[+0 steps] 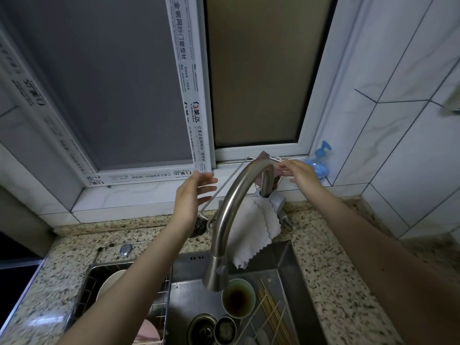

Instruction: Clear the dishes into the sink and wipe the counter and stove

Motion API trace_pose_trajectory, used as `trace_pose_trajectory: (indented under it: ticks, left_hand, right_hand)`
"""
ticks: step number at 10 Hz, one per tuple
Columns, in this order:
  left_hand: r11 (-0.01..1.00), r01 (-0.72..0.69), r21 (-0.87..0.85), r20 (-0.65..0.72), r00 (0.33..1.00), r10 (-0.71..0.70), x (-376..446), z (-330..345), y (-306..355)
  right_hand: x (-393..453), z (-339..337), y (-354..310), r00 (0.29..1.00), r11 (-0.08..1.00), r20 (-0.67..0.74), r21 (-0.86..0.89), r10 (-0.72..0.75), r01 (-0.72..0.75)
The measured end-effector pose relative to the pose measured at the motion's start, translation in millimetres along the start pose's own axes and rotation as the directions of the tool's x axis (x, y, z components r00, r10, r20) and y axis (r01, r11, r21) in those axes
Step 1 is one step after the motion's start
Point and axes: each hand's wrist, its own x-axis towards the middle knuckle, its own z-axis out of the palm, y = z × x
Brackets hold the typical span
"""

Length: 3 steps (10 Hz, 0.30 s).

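Above a steel sink (291, 260), a person's left hand (193, 195) reached forward with fingers straight and spread, holding nothing. The right hand (300, 174) touched a wire rack (225, 188) by the window; whether it gripped anything could not be told. A white cloth (256, 232) hung behind the faucet (231, 220). A cup (238, 297) and chopsticks (271, 312) lay in the sink, set into a speckled counter (331, 270).

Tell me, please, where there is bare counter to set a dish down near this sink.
The granite counter right of the sink is bare, from the white cloth toward the tiled wall. A narrower bare strip lies left of the wire dish rack. The sink is crowded: a bowl, skewers and the strainer.
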Motion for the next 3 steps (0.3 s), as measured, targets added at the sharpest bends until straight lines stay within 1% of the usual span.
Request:
trace_pose_trajectory:
  ticks: [1, 2, 3]
  left_hand:
    - [1.0, -0.005, 0.003, -0.005, 1.0, 0.005, -19, -1, 5]
    - [0.999, -0.034, -0.001, -0.02, 0.999, 0.034, -43, -6, 12]
    - [0.999, -0.033, -0.027, -0.042, 0.999, 0.032, -65, -11, 18]
  right_hand:
    - [-18, -7, -1, 1.0, 1.0, 0.001, 0.019, 0.004, -0.004]
    - [-38, -13, -1, 0.999, 0.997, -0.031, 0.07, -0.025, 0.027]
    - [-61, -18, -6, 0.996, 0.985, -0.074, 0.164, -0.046, 0.057]
